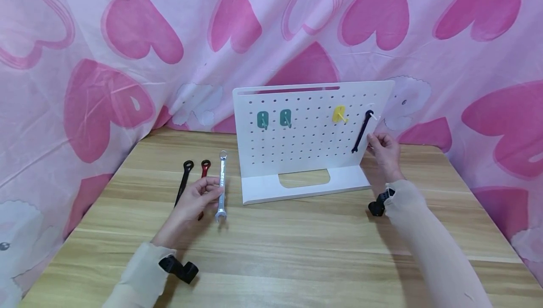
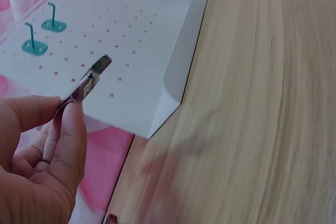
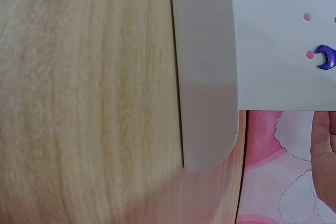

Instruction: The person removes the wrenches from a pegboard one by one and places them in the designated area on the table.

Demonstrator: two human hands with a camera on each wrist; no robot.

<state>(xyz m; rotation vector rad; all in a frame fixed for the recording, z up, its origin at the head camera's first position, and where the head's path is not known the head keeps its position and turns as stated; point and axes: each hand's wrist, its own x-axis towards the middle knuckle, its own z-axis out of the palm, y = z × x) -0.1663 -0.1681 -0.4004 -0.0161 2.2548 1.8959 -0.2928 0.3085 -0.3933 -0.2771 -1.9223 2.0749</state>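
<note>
Upright in my left hand [image 1: 194, 199] is a silver combination wrench [image 1: 222, 171], pinched between thumb and fingers left of the white pegboard [image 1: 305, 150]. The left wrist view shows this wrench [image 2: 84, 85] nearly end-on, overlapping the board. My right hand [image 1: 385, 153] holds the pegboard's right edge with its fingertips. Near that edge a dark purple-blue wrench [image 1: 362, 132] hangs at a slant from a white hook [image 1: 373, 116]. In the right wrist view its open jaw end [image 3: 326, 57] shows, and part of my hand [image 3: 324, 163] meets the board edge.
Two green hooks [image 1: 263, 120] and a yellow hook [image 1: 339, 114] are fixed on the board. A black wrench [image 1: 184, 180] and a red wrench [image 1: 205, 169] lie on the wooden table [image 1: 305, 251], the red one partly behind my left hand. A pink heart-print curtain [image 1: 254, 62] hangs behind.
</note>
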